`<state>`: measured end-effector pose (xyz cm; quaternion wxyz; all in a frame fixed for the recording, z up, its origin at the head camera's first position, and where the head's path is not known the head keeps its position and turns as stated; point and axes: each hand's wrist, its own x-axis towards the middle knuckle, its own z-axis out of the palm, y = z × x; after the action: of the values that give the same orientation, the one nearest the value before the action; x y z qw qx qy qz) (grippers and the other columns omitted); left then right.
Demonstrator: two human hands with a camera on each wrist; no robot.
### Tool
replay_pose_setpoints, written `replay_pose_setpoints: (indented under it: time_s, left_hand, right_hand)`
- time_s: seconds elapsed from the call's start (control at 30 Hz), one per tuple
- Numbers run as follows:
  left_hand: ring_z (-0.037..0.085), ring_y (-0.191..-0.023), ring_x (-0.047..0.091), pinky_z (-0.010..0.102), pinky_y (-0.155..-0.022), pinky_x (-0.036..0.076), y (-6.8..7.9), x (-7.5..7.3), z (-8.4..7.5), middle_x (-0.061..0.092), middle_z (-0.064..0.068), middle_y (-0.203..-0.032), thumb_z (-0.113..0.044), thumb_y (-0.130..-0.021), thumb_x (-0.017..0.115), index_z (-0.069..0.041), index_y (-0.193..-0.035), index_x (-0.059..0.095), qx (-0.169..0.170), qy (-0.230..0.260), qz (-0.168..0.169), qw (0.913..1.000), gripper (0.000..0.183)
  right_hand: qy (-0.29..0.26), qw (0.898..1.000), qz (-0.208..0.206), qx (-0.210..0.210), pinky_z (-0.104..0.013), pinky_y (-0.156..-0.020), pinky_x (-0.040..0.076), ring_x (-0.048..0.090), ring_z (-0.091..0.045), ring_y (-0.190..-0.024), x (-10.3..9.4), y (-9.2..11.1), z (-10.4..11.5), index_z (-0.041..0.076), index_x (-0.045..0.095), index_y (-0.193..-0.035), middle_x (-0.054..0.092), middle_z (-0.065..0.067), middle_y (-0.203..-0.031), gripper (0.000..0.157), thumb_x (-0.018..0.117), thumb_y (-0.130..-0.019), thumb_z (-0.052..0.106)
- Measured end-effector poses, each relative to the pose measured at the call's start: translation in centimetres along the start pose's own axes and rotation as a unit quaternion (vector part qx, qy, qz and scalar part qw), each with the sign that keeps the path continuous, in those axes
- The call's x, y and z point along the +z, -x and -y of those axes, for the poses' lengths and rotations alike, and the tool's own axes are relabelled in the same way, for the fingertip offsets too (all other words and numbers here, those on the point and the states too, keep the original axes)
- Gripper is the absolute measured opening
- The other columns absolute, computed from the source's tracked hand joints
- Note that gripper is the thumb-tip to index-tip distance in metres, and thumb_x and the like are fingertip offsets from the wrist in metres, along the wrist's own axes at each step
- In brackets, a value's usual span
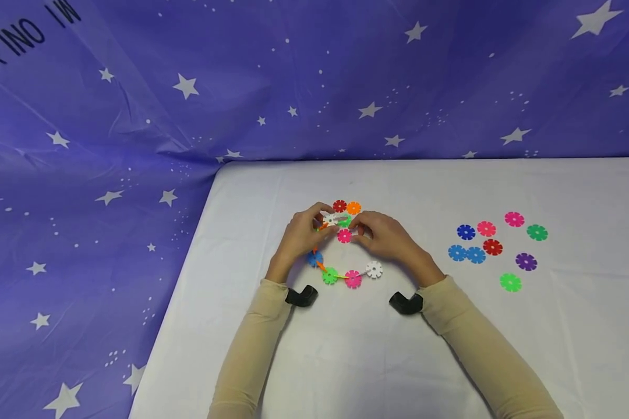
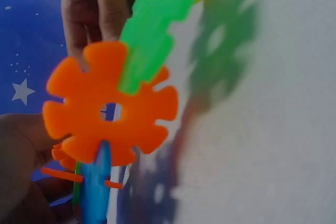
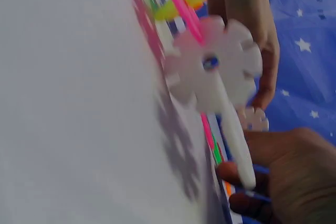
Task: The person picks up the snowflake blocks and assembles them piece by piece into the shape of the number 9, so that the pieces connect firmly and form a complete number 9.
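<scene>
My left hand (image 1: 301,233) pinches a white notched disc (image 1: 330,220) between thumb and forefinger. That disc is at the upper end of a curved chain of linked discs, with a blue disc (image 1: 315,259), a green disc (image 1: 329,276) and a pink disc (image 1: 353,279) in it. A white disc (image 1: 374,269) forms the chain's other end. My right hand (image 1: 385,233) bends its fingers close to the pinched disc, over a loose pink disc (image 1: 344,235) and a loose green one. Whether the right fingertips hold anything is hidden. Linked orange (image 2: 152,108) and green (image 2: 152,35) discs fill the left wrist view.
A red disc (image 1: 339,206) and an orange disc (image 1: 353,208) lie just beyond my hands. Several loose discs, including a purple one (image 1: 526,261) and a dark blue one (image 1: 466,232), are spread at the right of the white-covered table (image 1: 346,361). A starry purple cloth hangs behind.
</scene>
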<state>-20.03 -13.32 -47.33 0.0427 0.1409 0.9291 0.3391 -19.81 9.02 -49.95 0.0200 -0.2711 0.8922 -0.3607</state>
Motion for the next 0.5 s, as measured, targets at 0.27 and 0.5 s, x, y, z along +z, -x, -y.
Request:
replay_pose_setpoints:
  time_s: [0.27, 0.5]
  left_hand:
    - [0.017, -0.074, 0.056, 0.028, -0.063, 0.044, 0.1, -0.3, 0.0, 0.064, 0.008, -0.098, -0.021, -0.085, 0.077, -0.008, -0.115, 0.065, 0.006, 0.001, 0.024, 0.9997, 0.035]
    - [0.017, -0.073, 0.049, 0.028, -0.066, 0.041, -0.1, -0.3, 0.4, 0.065, 0.005, -0.106, -0.021, -0.087, 0.075, -0.011, -0.122, 0.065, 0.042, 0.011, 0.048, 0.9979, 0.037]
  right_hand:
    - [0.096, 0.994, -0.010, 0.041, -0.033, -0.070, 0.036, 0.050, -0.017, -0.074, 1.4, -0.4, 1.5, 0.013, 0.069, -0.100, 0.056, 0.000, -0.082, 0.034, 0.083, -0.078, 0.036]
    - [0.063, 0.995, -0.002, 0.071, -0.035, -0.075, 0.044, 0.055, -0.019, -0.080, 0.7, -0.2, 0.8, 0.010, 0.067, -0.100, 0.060, -0.003, -0.091, 0.025, 0.076, -0.083, 0.026]
